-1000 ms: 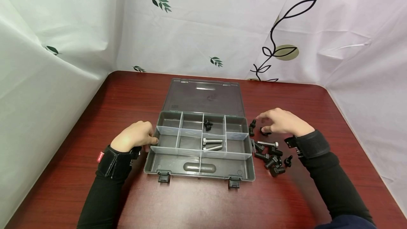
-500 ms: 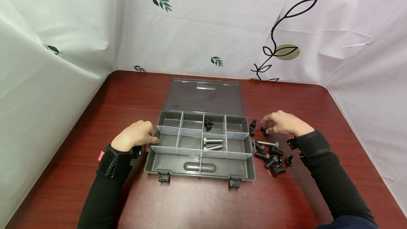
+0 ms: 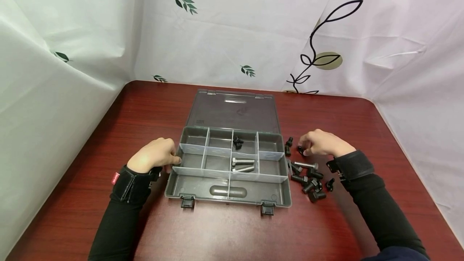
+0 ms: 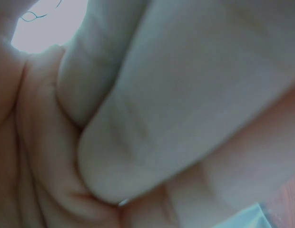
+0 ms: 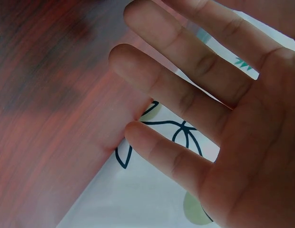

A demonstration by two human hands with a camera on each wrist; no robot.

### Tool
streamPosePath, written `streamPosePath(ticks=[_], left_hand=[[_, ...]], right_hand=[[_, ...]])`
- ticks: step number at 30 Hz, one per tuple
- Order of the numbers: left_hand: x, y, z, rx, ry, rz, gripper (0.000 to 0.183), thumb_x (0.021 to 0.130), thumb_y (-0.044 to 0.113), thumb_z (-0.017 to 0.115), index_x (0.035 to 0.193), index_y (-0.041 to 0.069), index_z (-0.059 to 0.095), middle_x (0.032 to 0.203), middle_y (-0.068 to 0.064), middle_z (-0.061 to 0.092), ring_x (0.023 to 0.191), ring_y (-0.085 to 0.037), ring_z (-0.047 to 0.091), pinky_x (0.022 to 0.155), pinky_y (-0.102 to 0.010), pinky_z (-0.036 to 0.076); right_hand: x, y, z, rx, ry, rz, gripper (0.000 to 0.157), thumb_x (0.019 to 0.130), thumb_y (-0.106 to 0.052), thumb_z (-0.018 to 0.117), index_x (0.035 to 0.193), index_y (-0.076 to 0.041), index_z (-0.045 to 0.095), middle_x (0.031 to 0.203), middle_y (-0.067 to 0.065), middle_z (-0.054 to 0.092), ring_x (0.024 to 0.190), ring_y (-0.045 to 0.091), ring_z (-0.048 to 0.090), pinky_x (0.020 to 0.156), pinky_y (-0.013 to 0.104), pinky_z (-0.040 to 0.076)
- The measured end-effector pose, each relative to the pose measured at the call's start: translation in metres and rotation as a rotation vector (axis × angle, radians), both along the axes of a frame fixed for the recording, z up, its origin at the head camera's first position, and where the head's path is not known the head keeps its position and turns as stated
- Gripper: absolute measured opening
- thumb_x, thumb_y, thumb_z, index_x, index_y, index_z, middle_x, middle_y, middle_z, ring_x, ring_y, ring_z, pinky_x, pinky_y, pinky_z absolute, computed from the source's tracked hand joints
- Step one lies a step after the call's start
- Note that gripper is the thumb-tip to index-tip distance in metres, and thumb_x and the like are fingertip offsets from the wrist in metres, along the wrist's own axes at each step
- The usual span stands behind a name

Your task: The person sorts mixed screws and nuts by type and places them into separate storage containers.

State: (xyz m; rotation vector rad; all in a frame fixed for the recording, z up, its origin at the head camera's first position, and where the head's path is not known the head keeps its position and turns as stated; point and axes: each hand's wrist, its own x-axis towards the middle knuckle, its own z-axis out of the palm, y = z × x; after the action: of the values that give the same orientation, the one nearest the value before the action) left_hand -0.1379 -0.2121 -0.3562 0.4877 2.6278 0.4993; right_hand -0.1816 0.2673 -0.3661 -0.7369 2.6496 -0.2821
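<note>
In the head view, my left hand grips the left rim of a grey divided organizer box. Its curled fingers fill the left wrist view. My right hand is beyond the box's right side, thumb and forefinger pinching a small black bolt, partly hidden. The other fingers extend fairly straight in the right wrist view. Two silver bolts lie in a middle compartment, with small black bolts in the one behind it.
Loose black bolts and a silver bolt lie on the red-brown table right of the box. More black bolts lie against its right wall. The lid lies folded back. A patterned white cloth hangs behind.
My right hand has shifted slightly right and down, away from the bolts by the box wall. Its thumb and forefinger have drawn together on the small black bolt. The left hand stays put.
</note>
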Motion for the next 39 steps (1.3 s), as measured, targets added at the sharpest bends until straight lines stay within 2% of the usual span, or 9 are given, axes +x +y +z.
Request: streamPosePath(ticks=[6,15,26,39], left_hand=[[0.0007,0.0004,0.0009,0.004,-0.011,0.010,0.026,0.085,0.020,0.062,0.059,0.016,0.062,0.050,0.005,0.056,0.050,-0.013,0.055,0.056,-0.031,0.042],[0.0004,0.0002,-0.0005,0.020,-0.010,0.005,0.027,0.084,0.019,0.062,0.058,0.015,0.061,0.049,0.005,0.056,0.048,-0.012,0.055,0.057,-0.031,0.044],[0.0001,0.0001,0.0000,0.020,-0.006,0.005,0.028,0.084,0.019,0.062,0.057,0.015,0.061,0.049,0.005,0.056,0.047,-0.012,0.055,0.054,-0.031,0.042],[-0.0013,-0.0002,-0.0011,-0.009,-0.007,0.010,0.028,0.084,0.021,0.061,0.057,0.016,0.061,0.049,0.006,0.056,0.051,-0.013,0.054,0.053,-0.030,0.039]], right_hand=[[-0.0003,-0.0008,-0.0027,0.010,-0.002,-0.006,0.025,0.080,-0.017,0.068,0.103,-0.008,0.065,0.083,-0.004,0.060,0.077,0.014,0.057,0.065,0.036,0.046],[-0.0014,-0.0042,-0.0068,0.017,0.024,-0.005,0.024,0.085,-0.031,0.065,0.099,-0.011,0.066,0.085,-0.003,0.059,0.073,0.012,0.055,0.065,0.036,0.044],[-0.0015,-0.0079,-0.0074,0.015,0.058,0.005,0.008,0.087,-0.023,0.063,0.088,-0.015,0.064,0.076,-0.006,0.055,0.063,0.009,0.048,0.059,0.033,0.040],[-0.0018,-0.0072,-0.0089,0.048,0.128,0.045,0.006,0.086,-0.018,0.063,0.087,-0.014,0.067,0.075,-0.007,0.058,0.060,0.006,0.049,0.058,0.032,0.042]])
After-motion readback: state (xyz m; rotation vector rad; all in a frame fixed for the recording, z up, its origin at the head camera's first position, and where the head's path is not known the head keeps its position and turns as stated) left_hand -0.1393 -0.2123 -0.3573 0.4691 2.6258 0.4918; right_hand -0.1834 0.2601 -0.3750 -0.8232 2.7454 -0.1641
